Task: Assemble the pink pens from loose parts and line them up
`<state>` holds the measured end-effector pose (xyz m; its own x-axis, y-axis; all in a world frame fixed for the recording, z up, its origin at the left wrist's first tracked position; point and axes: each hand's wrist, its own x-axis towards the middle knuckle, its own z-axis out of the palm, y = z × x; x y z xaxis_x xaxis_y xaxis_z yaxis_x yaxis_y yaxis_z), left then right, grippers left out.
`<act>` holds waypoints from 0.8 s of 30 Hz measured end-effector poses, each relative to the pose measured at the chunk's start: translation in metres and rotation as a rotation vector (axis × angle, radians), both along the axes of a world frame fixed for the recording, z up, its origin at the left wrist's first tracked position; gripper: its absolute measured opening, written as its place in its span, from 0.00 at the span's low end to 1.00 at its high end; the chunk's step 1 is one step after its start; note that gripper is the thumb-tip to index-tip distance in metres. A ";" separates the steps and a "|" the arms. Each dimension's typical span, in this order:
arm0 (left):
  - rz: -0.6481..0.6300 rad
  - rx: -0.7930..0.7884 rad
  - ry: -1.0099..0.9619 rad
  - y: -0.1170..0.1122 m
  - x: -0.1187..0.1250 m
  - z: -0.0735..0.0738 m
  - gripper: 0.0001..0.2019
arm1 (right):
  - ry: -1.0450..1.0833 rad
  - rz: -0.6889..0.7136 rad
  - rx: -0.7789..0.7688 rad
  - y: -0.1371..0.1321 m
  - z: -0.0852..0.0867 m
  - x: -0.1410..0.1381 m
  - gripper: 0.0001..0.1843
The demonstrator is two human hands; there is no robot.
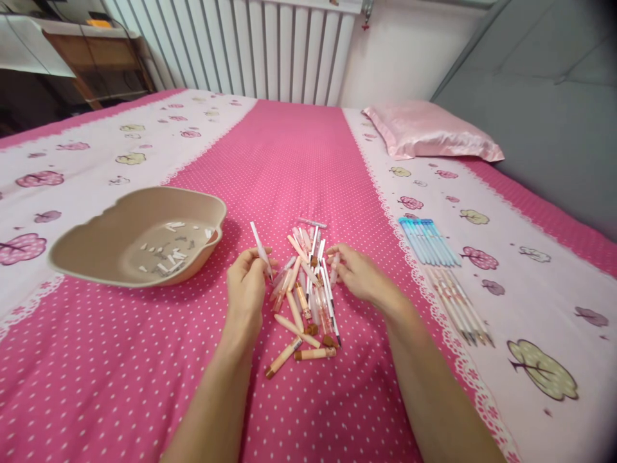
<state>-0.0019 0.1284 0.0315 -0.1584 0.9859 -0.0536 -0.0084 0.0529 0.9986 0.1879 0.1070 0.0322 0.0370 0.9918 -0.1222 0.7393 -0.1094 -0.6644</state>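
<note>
My left hand point(247, 273) is closed around a slim whitish-pink pen point(260, 247), which points up and tilts left. Opposite it, my right hand point(355, 273) pinches a short translucent pink pen piece point(335, 265) at the pile's right edge; whether it is a cap or a barrel I cannot tell. Between both hands lies a loose pile of pen parts point(295, 276): peach and pink barrels, brown-ended caps and white refills point(328, 292) with dark tips. One peach cap with a brown end point(283, 358) rests at the near side.
A beige basin point(120, 218) with small white and grey pieces in it stands on the left. To the right lie a row of blue pens point(429, 243) and a row of pale pens point(460, 307). A pink pillow point(434, 132) sits at the bed's far right, before a grey headboard point(544, 96).
</note>
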 end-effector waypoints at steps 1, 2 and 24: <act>0.002 0.001 -0.001 0.000 0.000 0.000 0.13 | 0.018 -0.003 0.004 0.000 -0.001 0.001 0.16; 0.002 0.003 -0.003 0.000 0.000 -0.001 0.13 | 0.044 -0.007 0.006 0.000 -0.001 0.001 0.17; -0.126 -0.082 0.405 0.005 -0.008 -0.014 0.09 | -0.030 -0.064 0.070 0.002 0.001 0.001 0.11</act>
<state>-0.0099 0.1336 0.0177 -0.0618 0.9939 -0.0911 0.3951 0.1082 0.9122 0.1894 0.1085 0.0331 0.1031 0.9934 -0.0505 0.7521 -0.1111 -0.6496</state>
